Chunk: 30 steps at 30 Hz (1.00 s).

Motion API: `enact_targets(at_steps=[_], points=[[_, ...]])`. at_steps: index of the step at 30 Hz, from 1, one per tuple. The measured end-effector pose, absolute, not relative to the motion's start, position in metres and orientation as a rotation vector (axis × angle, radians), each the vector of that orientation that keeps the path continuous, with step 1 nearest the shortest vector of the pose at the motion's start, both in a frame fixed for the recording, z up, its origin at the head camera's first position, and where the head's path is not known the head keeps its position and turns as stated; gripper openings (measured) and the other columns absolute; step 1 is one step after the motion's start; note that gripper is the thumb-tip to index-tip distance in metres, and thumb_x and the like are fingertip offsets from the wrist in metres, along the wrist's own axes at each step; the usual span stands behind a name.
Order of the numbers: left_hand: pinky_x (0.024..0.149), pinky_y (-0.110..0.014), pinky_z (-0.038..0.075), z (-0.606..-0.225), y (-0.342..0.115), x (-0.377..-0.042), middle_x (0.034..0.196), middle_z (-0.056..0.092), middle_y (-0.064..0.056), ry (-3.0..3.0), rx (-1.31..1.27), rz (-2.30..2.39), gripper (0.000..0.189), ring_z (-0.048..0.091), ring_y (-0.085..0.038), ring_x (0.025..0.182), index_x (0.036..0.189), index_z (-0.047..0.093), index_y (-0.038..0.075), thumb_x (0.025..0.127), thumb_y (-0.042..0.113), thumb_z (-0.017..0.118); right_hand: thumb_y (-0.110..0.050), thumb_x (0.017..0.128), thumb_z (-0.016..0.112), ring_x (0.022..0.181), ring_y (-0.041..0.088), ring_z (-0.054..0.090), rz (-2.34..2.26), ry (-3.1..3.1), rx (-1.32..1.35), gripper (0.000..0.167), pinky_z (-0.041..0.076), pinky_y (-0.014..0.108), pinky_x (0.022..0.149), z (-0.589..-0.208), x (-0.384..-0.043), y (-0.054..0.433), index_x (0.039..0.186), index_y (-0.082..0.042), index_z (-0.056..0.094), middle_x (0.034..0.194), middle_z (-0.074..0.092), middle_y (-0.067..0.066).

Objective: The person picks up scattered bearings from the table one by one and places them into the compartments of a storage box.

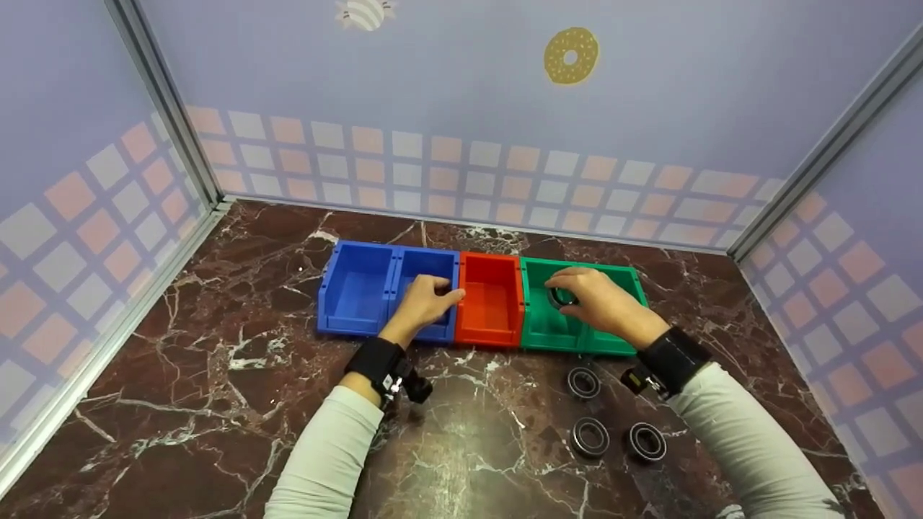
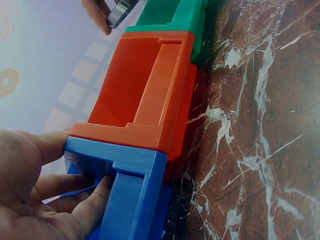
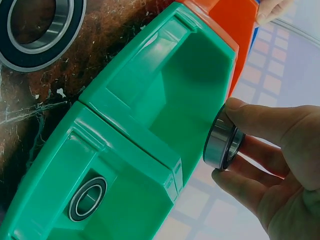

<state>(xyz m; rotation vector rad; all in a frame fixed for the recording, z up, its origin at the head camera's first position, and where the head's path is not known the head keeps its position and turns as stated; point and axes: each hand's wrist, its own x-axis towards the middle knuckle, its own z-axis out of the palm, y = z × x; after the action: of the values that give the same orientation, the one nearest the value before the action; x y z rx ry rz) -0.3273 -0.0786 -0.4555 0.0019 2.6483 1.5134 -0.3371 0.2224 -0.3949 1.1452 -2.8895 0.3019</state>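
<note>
My left hand (image 1: 425, 306) is at the right blue bin (image 2: 125, 200); its thumb lies on the rim beside the red bin (image 1: 492, 310) and its curled fingers reach inside, gripping the bin's side. Over the left green bin (image 3: 195, 75), my right hand (image 1: 595, 299) pinches a ball bearing (image 3: 222, 137) between thumb and fingers. The bearing is tilted on edge, its shiny outer ring facing the wrist camera. Another bearing (image 3: 88, 199) lies inside the right green bin (image 3: 130, 200), which the right hand partly hides in the head view.
Three bearings lie on the marbled table in front of the green bins: an upper one (image 1: 583, 383), a lower left one (image 1: 590, 437) and a lower right one (image 1: 647, 442). The left blue bin (image 1: 357, 285) ends the row. Panel walls (image 1: 469, 173) enclose the table.
</note>
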Motion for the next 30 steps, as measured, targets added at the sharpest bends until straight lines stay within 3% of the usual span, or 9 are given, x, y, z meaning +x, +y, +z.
enact_targets(at_steps=[30], points=[[0.112, -0.043, 0.044, -0.456, -0.08, -0.327, 0.143, 0.054, -0.024, 2.657, 0.008, 1.514, 0.055, 0.053, -0.034, 0.132, 0.136, 0.055, -0.006, 0.095, 0.029, 0.065, -0.004, 0.084, 0.076, 0.123, 0.037, 0.059, 0.284, -2.93, 1.157, 0.046, 0.054, 0.047, 0.097, -0.416, -0.356, 0.209, 0.128, 0.001, 0.064, 0.13, 0.063, 0.021]])
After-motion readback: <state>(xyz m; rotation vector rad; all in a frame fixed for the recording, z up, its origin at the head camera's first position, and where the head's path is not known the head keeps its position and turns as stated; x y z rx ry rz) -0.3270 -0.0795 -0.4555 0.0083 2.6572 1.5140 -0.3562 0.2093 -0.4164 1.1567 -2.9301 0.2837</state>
